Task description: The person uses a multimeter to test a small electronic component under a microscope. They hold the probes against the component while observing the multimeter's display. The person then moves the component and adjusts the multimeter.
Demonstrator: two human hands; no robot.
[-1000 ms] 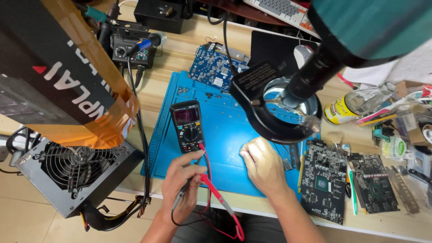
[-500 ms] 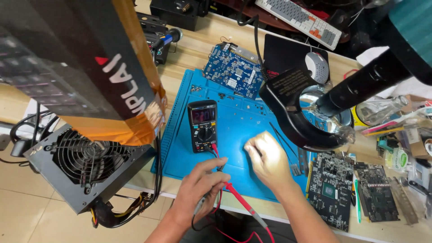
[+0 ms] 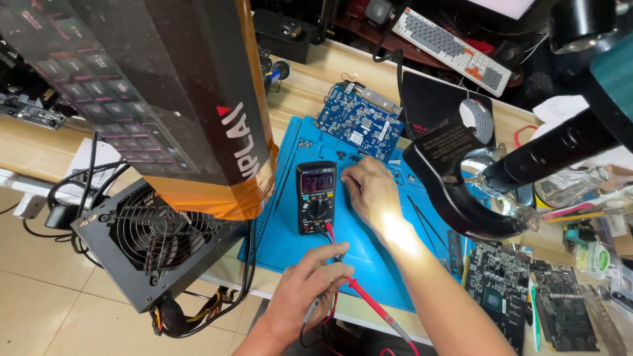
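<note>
Meanwhile, left hand (image 3: 304, 290) pinched around probe leads (image 3: 343, 277), right hand (image 3: 369, 191) loosely curled, touching multimeter (image 3: 316, 198), blue mat (image 3: 283, 244).

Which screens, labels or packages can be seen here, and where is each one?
Black handheld multimeter: on the blue work mat, by the right hand; small lit screen with reddish digits.
Tall dark box with orange edge: upper left, white lettering.
Black magnifier lamp head: right, with a pale printed label.
</note>
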